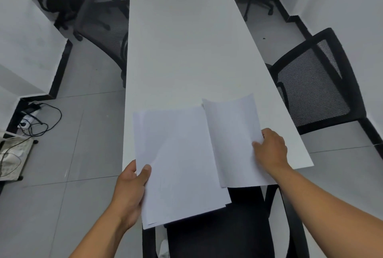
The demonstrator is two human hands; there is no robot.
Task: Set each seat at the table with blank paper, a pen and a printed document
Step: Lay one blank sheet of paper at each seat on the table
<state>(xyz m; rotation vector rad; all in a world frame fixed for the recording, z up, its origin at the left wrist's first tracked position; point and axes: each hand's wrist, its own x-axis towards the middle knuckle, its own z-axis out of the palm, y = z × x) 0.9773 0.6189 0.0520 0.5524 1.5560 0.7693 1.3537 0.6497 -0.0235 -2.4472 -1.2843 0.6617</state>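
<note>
Separating sheets at the near end of the long white table (182, 40), a thick stack of white paper (178, 164) is shown held over the table's near left corner, where it overhangs the near edge above the black seat of a chair (223, 226) tucked beneath. The stack is gripped along its left margin by the left hand (129, 187), the thumb pressed on the top sheet and the fingers curled out of sight underneath, apparently so that the remaining sheets are kept together while some are drawn off. A thinner bundle of white sheets (232, 141), curled upward at its far edge, is pinched near its right margin by the right hand (271, 150), thumb on top, and is carried just beside the stack toward the table's near right edge; whether it rests on the surface cannot be told. Both forearms are extended forward, the right wrist bent inward. Print cannot be made out on any sheet, and no pen is visible. Black mesh-backed chairs (315, 83) stand along both long edges, none yet supplied; the task is judged to be at its start.
</note>
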